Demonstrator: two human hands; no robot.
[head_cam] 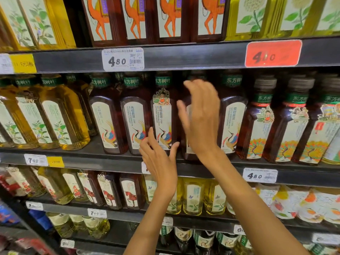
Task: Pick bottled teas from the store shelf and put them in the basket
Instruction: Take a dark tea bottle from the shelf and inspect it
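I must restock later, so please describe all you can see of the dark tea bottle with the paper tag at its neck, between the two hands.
The dark tea bottle stands upright at the middle shelf's front edge, filled with reddish-brown liquid. It looks plastic, with a green neck band, a cartoon paper tag and a cream label showing a colourful crane. The left hand reaches its base; contact is unclear.
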